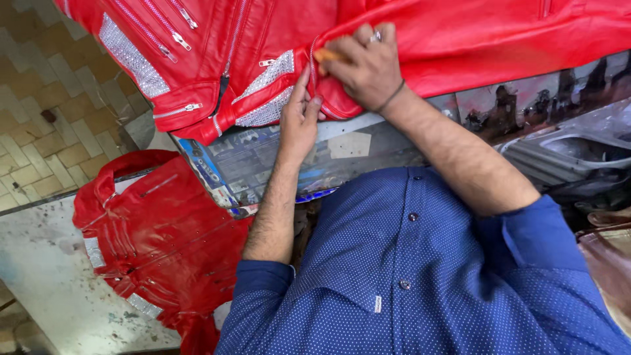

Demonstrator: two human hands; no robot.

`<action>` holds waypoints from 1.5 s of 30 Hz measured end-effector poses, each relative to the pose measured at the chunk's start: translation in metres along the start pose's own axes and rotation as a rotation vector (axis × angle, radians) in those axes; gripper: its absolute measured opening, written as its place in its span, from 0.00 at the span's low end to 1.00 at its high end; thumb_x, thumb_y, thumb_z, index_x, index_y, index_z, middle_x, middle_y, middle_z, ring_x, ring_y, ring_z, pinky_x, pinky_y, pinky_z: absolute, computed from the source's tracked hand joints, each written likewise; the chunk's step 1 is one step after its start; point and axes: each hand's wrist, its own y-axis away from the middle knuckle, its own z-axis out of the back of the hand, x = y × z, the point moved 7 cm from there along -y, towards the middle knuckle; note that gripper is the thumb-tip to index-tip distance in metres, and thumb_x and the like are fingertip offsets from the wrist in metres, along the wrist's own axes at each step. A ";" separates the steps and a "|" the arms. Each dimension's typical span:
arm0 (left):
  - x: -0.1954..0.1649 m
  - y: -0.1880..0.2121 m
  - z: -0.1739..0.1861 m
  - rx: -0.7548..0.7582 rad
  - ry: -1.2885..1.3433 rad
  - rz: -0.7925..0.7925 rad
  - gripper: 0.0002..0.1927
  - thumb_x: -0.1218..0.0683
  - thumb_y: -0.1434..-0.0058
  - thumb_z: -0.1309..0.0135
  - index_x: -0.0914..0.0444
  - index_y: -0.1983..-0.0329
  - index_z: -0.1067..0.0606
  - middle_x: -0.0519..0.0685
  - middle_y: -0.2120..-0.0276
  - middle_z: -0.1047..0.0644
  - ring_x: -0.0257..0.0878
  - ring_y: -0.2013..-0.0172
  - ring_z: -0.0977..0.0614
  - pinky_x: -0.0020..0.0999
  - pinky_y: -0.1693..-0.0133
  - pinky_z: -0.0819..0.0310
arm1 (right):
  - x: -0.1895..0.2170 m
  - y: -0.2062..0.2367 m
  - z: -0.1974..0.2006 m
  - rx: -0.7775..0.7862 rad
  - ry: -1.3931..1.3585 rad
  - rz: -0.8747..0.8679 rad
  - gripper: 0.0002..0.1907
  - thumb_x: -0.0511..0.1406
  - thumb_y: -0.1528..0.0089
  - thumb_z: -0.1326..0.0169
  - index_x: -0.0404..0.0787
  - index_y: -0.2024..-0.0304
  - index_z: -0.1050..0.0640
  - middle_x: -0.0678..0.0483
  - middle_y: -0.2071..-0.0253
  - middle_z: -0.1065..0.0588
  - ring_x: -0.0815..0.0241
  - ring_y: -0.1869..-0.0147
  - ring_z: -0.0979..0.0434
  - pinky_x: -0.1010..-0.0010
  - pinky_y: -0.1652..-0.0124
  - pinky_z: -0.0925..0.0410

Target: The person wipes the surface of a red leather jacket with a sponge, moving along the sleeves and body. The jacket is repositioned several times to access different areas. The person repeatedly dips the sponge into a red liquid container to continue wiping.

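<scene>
The left hand (299, 121) pinches its fingertips together on the hem of the red leather jacket (276, 39), just beside the zip line, while the right hand (368, 66) is closed over the same seam from above, gripping a small orange-brown tool (327, 56) whose tip is hidden under the fingers. Both hands meet at one spot close to the near edge of the bench (355, 141), the left slightly nearer that edge. The zip seam runs away from the person, roughly upright in the view, and the jacket's bulk spreads left and right across the bench, with its silver studded panels (131, 56) hanging past the left corner. Below that corner a second red jacket (158, 243) lies on a stained lower surface (52, 276); open bench room lies to the right.
</scene>
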 end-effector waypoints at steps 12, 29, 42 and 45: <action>-0.009 0.003 0.001 0.007 0.028 -0.082 0.28 0.62 0.23 0.57 0.56 0.22 0.41 0.47 0.51 0.22 0.29 0.61 0.23 0.26 0.58 0.21 | 0.001 0.044 -0.005 0.452 -0.183 0.023 0.15 0.36 0.43 0.40 0.55 0.53 0.15 0.68 0.48 0.21 0.59 0.46 0.28 0.57 0.48 0.41; -0.030 0.051 -0.037 -0.398 -0.512 -0.349 0.41 0.64 0.38 0.43 0.51 0.23 0.43 0.54 0.51 0.34 0.48 0.53 0.27 0.38 0.49 0.26 | -0.021 0.089 0.027 -0.031 -0.482 -0.236 0.21 0.24 0.34 0.46 0.43 0.39 0.22 0.45 0.34 0.33 0.45 0.30 0.33 0.51 0.34 0.32; 0.020 0.032 -0.010 -0.216 -0.149 -0.193 0.45 0.71 0.38 0.45 0.47 0.22 0.41 0.47 0.50 0.33 0.35 0.58 0.27 0.23 0.56 0.23 | 0.016 0.052 -0.022 0.212 -0.103 0.340 0.08 0.37 0.38 0.37 0.53 0.56 0.17 0.63 0.47 0.25 0.57 0.43 0.30 0.55 0.46 0.42; 0.024 0.031 -0.011 -0.205 -0.125 -0.182 0.44 0.71 0.36 0.45 0.46 0.22 0.41 0.46 0.49 0.34 0.34 0.58 0.26 0.22 0.56 0.23 | 0.001 0.045 -0.020 0.148 -0.043 0.127 0.11 0.34 0.39 0.38 0.53 0.54 0.17 0.62 0.46 0.25 0.56 0.45 0.32 0.56 0.51 0.44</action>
